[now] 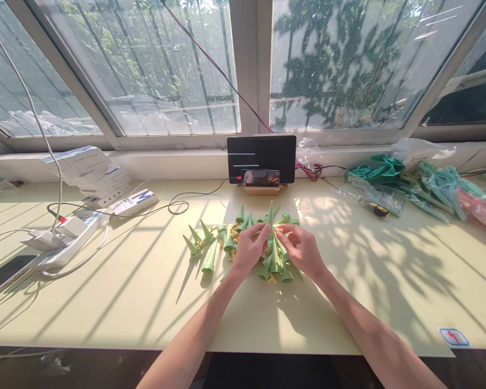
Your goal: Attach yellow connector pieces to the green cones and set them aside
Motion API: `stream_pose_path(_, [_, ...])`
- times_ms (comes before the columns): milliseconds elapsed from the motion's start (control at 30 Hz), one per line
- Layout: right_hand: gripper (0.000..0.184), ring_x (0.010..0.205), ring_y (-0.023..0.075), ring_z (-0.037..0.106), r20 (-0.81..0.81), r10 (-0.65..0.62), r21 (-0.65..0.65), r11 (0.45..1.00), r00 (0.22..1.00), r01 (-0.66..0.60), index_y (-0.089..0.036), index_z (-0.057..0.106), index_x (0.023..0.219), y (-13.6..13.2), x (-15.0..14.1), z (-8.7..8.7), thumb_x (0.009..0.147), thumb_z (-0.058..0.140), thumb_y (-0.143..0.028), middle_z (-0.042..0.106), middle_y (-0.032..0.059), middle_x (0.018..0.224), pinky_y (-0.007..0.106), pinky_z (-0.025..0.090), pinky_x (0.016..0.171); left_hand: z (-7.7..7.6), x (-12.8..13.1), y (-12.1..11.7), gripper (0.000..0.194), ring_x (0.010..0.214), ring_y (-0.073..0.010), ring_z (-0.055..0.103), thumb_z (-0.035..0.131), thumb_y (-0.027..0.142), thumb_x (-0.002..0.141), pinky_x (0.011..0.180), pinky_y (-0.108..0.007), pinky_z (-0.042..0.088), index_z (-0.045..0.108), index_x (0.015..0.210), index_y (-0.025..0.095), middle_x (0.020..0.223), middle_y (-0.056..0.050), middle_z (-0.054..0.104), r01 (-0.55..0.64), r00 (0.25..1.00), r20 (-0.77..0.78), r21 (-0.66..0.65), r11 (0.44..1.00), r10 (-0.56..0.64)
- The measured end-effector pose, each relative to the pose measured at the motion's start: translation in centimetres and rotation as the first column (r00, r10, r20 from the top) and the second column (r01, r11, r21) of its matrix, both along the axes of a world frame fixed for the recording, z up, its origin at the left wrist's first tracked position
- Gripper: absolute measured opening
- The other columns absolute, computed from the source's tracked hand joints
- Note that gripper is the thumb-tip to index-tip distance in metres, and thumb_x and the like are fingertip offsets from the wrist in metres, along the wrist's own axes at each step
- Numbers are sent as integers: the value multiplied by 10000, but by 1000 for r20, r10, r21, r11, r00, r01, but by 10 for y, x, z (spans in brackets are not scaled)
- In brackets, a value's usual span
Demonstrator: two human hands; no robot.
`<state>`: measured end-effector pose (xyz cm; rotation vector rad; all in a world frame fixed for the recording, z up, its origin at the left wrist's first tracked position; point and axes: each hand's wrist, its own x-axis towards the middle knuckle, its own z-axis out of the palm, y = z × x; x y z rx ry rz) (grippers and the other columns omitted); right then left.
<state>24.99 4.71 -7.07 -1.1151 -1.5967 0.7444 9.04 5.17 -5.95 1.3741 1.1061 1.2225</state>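
Note:
Near the middle of the table, my left hand [251, 246] is closed on a green plastic cone [271, 212], which stands with its narrow tip up. Beside it, my right hand [303, 249] is closed in a pinch close to the cone's lower end. What lies between those right fingertips is too small to make out. More green cones [275, 262] lie under and in front of my hands, several with open round ends toward me. To the left, a few cones [192, 247] stand or lean apart. Small yellowish pieces [235, 235] are scattered among them, partly hidden.
Behind the pile, a phone [261, 178] rests on a stand before a black tablet [261, 148]. A power strip [75, 240] with chargers and cables lies left, near white boxes [134, 202]. Green plastic bags [378, 167] and a black-yellow tape measure [379, 209] are at right.

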Motion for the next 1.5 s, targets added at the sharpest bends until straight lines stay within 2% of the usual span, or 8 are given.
stream_pose_path(233, [298,603,152,593,28,3,13,1000,1000,-3,-179,683,957,2,1,-6,931,548,-444,707,72,854,273,464,556,0,1,0,428,449,-87,433,595,533,860,418,-209,345,727,1017,158,514,35,454,17,999,27,-4,1000,-17])
stream_pose_path(433, [298,672,183,640,21,1,4,1000,1000,-1,-170,681,909,2,1,-8,927,551,-438,708,76,810,287,493,620,-1,0,-1,435,441,-81,419,598,520,862,421,-214,354,721,1067,156,520,35,467,22,1000,-11,15,1000,-21])
stream_pose_path(600, [341,573,152,569,-7,13,-39,999,1000,-13,-167,666,828,2,2,-7,921,537,-468,620,29,649,259,439,538,0,0,-2,475,429,-75,407,626,498,850,423,-212,358,695,1144,131,507,40,476,25,999,-36,5,1000,-25])
stream_pose_path(733, [372,521,120,476,-99,46,-119,991,994,-58,-169,649,791,3,2,-8,904,553,-510,540,-4,596,240,368,480,-2,1,-1,475,444,-68,425,644,474,843,417,-202,374,689,1169,131,568,22,520,35,999,-23,11,999,-35])
stream_pose_path(867, [426,467,99,405,-219,79,-207,970,972,-126,-172,626,739,4,1,-8,857,590,-579,480,-26,548,234,309,430,-8,0,2,412,485,-56,485,652,444,843,414,-194,408,715,1143,168,825,-51,632,50,999,1,76,996,-50])
stream_pose_path(1000, [470,414,76,313,-338,111,-296,930,934,-218,-177,592,693,4,1,-4,798,629,-633,394,-57,502,229,246,396,-13,-2,4,395,500,-48,506,649,439,847,402,-191,441,721,1149,195,1026,-92,640,69,998,-10,119,991,-68])
stream_pose_path(1200, [469,409,57,246,-414,131,-338,897,901,-285,-170,569,666,4,0,0,789,656,-615,324,-77,481,217,192,393,-15,-1,5,369,508,-53,515,654,410,848,406,-203,454,724,1151,212,1065,-93,644,75,997,-22,138,988,-73])
stream_pose_path(1500, [500,402,68,273,-371,119,-307,920,921,-243,-176,566,663,5,0,-3,790,625,-656,342,-67,488,227,219,383,-14,1,3,386,517,-56,501,622,420,871,409,-194,430,711,1171,195,1007,-84,642,39,997,-75,146,989,-28])
